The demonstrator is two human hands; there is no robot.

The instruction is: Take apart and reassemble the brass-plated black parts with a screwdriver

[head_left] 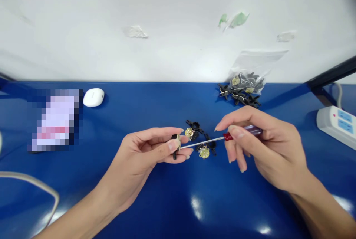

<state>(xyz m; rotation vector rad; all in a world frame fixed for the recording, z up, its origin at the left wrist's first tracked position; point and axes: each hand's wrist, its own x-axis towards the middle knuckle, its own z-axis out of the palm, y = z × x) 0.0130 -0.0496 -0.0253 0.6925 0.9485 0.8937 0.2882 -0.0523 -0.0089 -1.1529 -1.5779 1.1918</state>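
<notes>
Between the thumb and fingers of my left hand point(151, 150) is a small black plastic part with a brass-coloured metal piece point(175, 146). My right hand point(261, 146) grips a screwdriver point(228, 136) by its dark, red-collared handle. The thin steel shaft points left, and its tip is at the small part; whether it sits in a screw is too small to tell. Behind and beneath the shaft lie loose parts: a brass-coloured disc point(189, 133) with a black piece point(195, 124), and a second yellowish disc point(204, 152) beside another black piece point(211, 144).
At the back right, a clear plastic bag point(258, 61) holds similar parts, with several black pieces point(241, 97) in front. A white power strip point(338, 122) stands at right. On the left are a blurred-out phone point(57, 120), a white earbud case point(94, 97) and a cable point(33, 179).
</notes>
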